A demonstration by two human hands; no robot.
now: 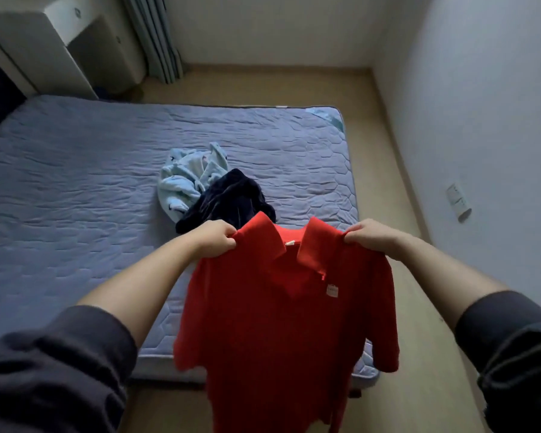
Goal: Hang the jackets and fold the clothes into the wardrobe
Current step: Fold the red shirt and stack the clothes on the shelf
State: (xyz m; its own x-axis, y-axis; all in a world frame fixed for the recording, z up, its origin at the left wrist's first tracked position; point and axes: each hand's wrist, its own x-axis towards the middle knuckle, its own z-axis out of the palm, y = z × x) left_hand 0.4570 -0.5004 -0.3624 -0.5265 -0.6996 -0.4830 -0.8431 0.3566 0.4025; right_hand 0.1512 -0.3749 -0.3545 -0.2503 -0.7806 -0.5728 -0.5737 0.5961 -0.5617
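- A polo shirt (pixel 288 307) is held at its shoulders between the left hand (pixel 214 239) and the right hand (pixel 372 237), before the mattress (pixel 75 198), at its near right corner.
- Behind it, on the mattress, a near garment (pixel 225 198) is laid touching a far garment (pixel 181 179).

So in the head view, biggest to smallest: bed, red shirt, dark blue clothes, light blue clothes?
1. bed
2. red shirt, helped by being nearest the camera
3. dark blue clothes and light blue clothes: about alike

Red polo shirt (pixel 281 323), lilac quilted mattress (pixel 75 182)
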